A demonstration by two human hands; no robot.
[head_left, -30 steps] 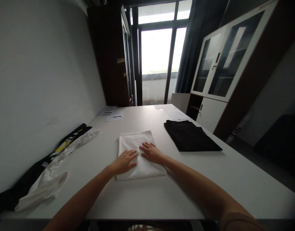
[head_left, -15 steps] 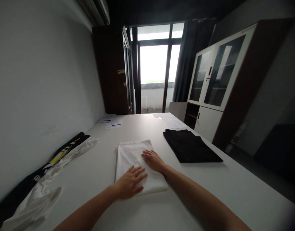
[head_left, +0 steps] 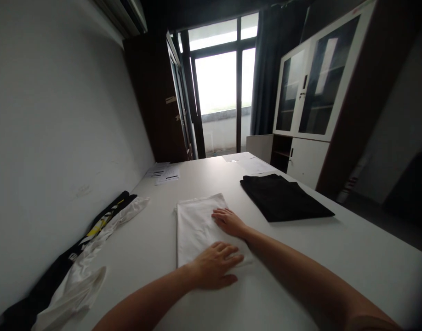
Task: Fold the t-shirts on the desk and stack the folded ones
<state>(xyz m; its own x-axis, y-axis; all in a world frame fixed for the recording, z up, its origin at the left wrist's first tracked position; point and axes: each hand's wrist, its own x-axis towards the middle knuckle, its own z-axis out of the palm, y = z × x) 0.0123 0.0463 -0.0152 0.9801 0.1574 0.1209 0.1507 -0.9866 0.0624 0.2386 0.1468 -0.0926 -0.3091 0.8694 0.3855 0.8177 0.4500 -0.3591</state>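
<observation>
White cloth (head_left: 193,225) lies folded on the table (head_left: 145,239), left of the black cloth (head_left: 285,197). The left hand (head_left: 216,264), fingers spread, has slid to the white one's near edge, seemingly smoothing it; the right hand (head_left: 229,221) rests farther up, fingers nearly together.

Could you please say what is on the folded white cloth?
The bare right hand rests on the folded white cloth; the bare left hand overlaps its near edge. What lies beneath both is hidden.

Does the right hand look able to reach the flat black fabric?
Probably yes: the right hand rests on folded white fabric, and nothing visible stands between it and the black fabric on the white tabletop.
</observation>
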